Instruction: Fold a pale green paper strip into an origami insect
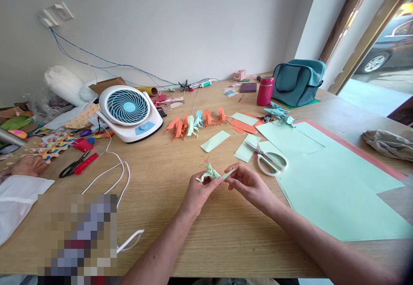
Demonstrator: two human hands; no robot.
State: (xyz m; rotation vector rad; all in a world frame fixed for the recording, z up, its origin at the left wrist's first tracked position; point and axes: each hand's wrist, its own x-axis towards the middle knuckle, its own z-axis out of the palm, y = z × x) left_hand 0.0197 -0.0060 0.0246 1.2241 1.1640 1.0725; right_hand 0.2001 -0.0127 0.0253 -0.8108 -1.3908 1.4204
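Observation:
Near the front middle of the table, a pale green folded paper figure [212, 171] is between my hands. The fingers and thumb of my left hand [199, 193] are closed around its body. My right hand [250, 185] pinches the thin pointed end that sticks out to the right. Beyond my hands lies a pale green paper strip [215, 141]. White-handled scissors [270, 161] rest on more green paper to the right of it. Farther back stands a row of folded paper figures, several orange [177, 128], one green [191, 126] and one blue [198, 119].
Large green sheets [335, 194] cover the right side. A pink flask [265, 91] and a teal bag [298, 82] stand behind them. At left are a white fan [129, 108], its cord, a red cutter [88, 162] and another person's hand [29, 165].

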